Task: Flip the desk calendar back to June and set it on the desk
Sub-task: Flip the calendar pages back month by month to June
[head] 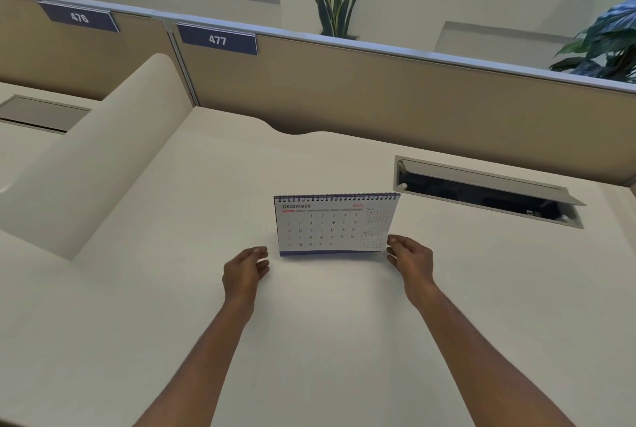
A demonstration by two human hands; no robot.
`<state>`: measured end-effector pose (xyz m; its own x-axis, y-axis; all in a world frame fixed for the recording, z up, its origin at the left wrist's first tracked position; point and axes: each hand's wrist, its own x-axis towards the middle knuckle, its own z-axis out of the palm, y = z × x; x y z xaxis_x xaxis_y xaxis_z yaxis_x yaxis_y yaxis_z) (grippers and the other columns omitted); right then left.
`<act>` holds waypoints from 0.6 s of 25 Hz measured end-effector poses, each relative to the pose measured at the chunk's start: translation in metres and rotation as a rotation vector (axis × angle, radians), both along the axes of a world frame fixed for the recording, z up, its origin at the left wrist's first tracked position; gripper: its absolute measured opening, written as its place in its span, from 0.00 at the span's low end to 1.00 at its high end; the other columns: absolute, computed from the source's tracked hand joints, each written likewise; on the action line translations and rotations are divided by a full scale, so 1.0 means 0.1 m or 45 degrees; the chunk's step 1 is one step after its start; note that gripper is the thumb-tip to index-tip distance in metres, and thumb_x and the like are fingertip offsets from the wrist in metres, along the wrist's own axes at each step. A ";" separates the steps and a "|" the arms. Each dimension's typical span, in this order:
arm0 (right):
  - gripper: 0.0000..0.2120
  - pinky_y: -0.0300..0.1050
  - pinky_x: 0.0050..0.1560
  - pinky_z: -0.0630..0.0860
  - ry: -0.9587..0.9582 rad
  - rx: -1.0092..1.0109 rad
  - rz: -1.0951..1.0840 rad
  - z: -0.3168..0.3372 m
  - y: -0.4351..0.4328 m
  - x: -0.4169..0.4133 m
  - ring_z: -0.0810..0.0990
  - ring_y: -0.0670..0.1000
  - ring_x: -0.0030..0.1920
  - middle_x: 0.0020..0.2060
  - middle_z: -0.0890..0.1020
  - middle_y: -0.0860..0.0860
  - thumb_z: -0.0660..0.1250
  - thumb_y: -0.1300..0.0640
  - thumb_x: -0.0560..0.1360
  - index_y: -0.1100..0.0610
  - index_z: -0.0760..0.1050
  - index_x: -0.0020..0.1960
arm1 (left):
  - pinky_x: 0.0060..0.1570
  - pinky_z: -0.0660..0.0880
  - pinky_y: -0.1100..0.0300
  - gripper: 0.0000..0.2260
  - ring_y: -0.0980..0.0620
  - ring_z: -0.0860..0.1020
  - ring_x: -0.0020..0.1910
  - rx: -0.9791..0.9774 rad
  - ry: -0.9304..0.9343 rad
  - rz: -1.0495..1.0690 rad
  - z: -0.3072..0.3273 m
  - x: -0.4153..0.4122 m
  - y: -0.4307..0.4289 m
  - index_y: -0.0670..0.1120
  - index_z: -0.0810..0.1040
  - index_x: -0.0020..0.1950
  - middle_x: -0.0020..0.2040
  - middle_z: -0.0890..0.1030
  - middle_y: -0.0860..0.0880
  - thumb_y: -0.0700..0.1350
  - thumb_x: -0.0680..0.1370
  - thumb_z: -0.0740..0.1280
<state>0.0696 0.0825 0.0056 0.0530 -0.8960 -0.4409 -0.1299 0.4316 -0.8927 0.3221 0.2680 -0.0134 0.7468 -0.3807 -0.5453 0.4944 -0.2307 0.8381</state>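
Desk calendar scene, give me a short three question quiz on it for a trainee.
1. True or false: the desk calendar already shows June.
2. The right hand is: A at the calendar's lower right corner, B at its top edge, C nowhere near it.
3. Fill in: the left hand is close to the calendar but not ____ it.
Key: 1 false, it shows December; 2 A; 3 touching.
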 end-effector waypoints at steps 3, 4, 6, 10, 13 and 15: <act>0.05 0.53 0.61 0.82 -0.017 -0.009 -0.015 -0.04 0.05 0.02 0.85 0.59 0.55 0.53 0.87 0.58 0.70 0.64 0.79 0.58 0.84 0.51 | 0.57 0.81 0.51 0.13 0.43 0.84 0.52 -0.032 -0.091 -0.118 -0.01 -0.12 0.00 0.47 0.85 0.55 0.60 0.85 0.41 0.32 0.80 0.66; 0.05 0.53 0.60 0.82 -0.028 -0.008 -0.020 -0.04 0.07 0.03 0.85 0.59 0.55 0.52 0.87 0.58 0.70 0.64 0.79 0.59 0.84 0.51 | 0.59 0.82 0.51 0.14 0.44 0.85 0.53 -0.033 -0.138 -0.160 -0.02 -0.15 0.00 0.49 0.85 0.55 0.59 0.86 0.43 0.33 0.79 0.68; 0.05 0.52 0.59 0.82 -0.060 -0.003 -0.037 -0.05 0.11 0.02 0.86 0.59 0.55 0.52 0.87 0.58 0.71 0.65 0.78 0.61 0.84 0.53 | 0.61 0.82 0.49 0.12 0.49 0.86 0.50 -0.017 -0.198 -0.221 -0.04 -0.19 0.00 0.51 0.87 0.55 0.54 0.89 0.50 0.36 0.79 0.71; 0.06 0.52 0.59 0.83 -0.084 -0.038 -0.054 -0.05 0.16 -0.01 0.86 0.61 0.55 0.52 0.87 0.59 0.74 0.66 0.76 0.64 0.84 0.53 | 0.60 0.83 0.46 0.07 0.57 0.88 0.41 0.004 -0.223 -0.217 -0.05 -0.23 0.03 0.53 0.88 0.52 0.44 0.90 0.58 0.43 0.76 0.77; 0.05 0.54 0.60 0.83 -0.107 -0.046 -0.062 -0.03 0.18 -0.04 0.86 0.62 0.55 0.51 0.87 0.59 0.74 0.67 0.75 0.64 0.84 0.51 | 0.58 0.84 0.46 0.05 0.56 0.88 0.39 0.012 -0.269 -0.197 0.00 -0.26 0.06 0.56 0.89 0.49 0.42 0.89 0.60 0.46 0.75 0.79; 0.04 0.53 0.59 0.83 -0.105 -0.053 -0.056 -0.02 0.19 -0.05 0.86 0.61 0.54 0.51 0.87 0.59 0.75 0.67 0.75 0.63 0.85 0.49 | 0.55 0.85 0.46 0.05 0.56 0.88 0.37 0.047 -0.327 -0.212 0.06 -0.29 0.07 0.57 0.88 0.47 0.39 0.88 0.63 0.47 0.75 0.79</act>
<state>0.0646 0.1019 0.0039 0.0478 -0.9156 -0.3992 -0.0365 0.3977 -0.9168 0.2934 0.2752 -0.0070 0.7909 -0.4932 -0.3622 0.2200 -0.3232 0.9204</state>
